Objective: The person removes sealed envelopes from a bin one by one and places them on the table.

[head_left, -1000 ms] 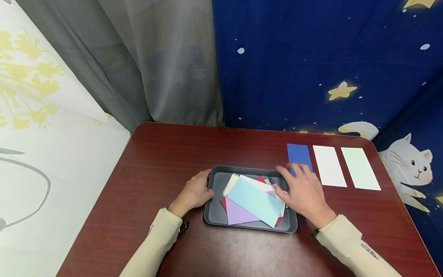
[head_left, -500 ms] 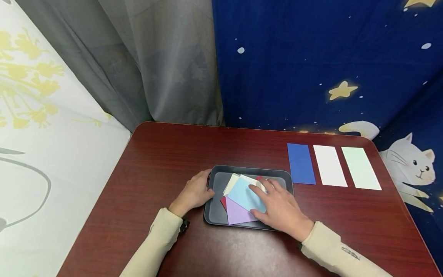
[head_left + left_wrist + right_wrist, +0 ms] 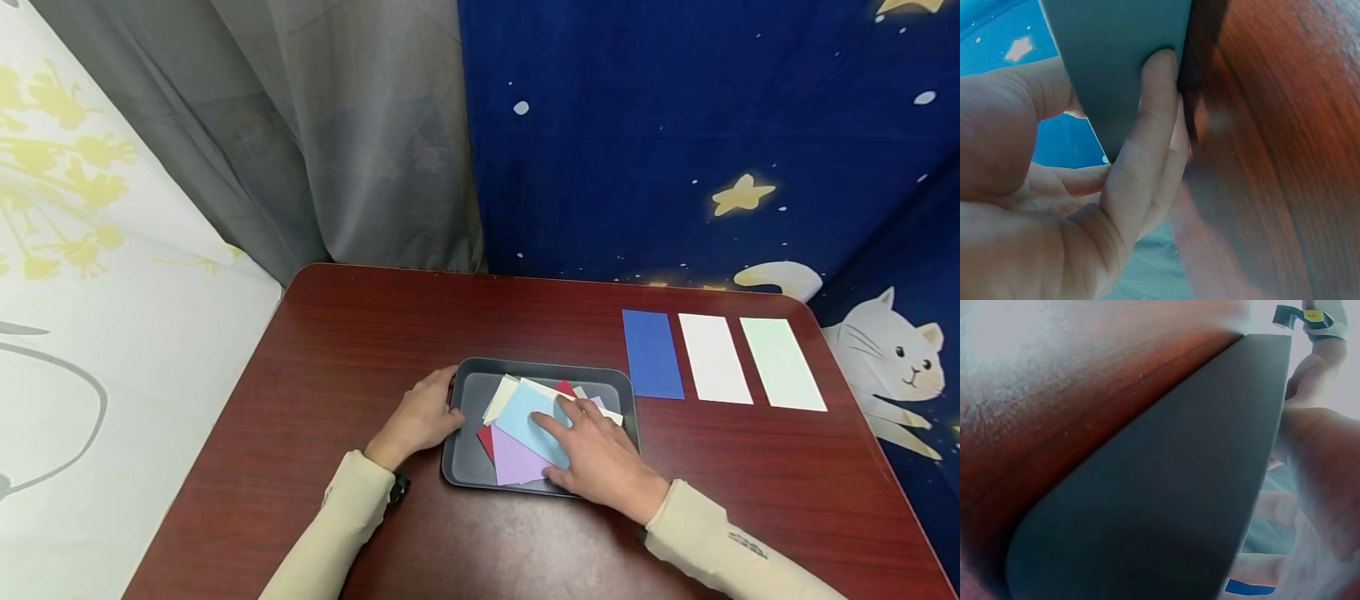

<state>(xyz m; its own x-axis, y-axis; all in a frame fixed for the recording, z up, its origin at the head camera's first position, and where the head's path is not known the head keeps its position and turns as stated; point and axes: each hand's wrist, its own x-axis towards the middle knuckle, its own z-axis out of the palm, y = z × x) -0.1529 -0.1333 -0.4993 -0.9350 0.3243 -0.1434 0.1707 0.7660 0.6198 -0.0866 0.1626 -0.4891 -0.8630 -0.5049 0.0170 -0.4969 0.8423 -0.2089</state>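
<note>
Left hand (image 3: 420, 421): grips the left end of a dark grey tray (image 3: 467, 454), with the thumb over the rim and the other fingers against the outer wall, as the left wrist view confirms. The tray sits flat on the reddish-brown table (image 3: 360, 342), below centre in the head view.

Right hand (image 3: 603, 462): reaches in over the tray's right half, fingers spread and resting on a light blue card (image 3: 517, 417); thumb tip lies near that card's lower edge. Cannot tell whether any card is lifted.

The 2 hands are apart, at opposite ends of the tray.

Tray contents: a loose, overlapping pile. Light blue card on top, slanted; a lilac card (image 3: 513, 460) and a red card (image 3: 484, 439) show below it, cream card (image 3: 498, 402) toward the upper left. Exact count hidden.

Far right of the table: 3 cards in a row, spaced apart: dark blue card (image 3: 654, 354), white card (image 3: 715, 358), pale green card (image 3: 783, 364).
</note>
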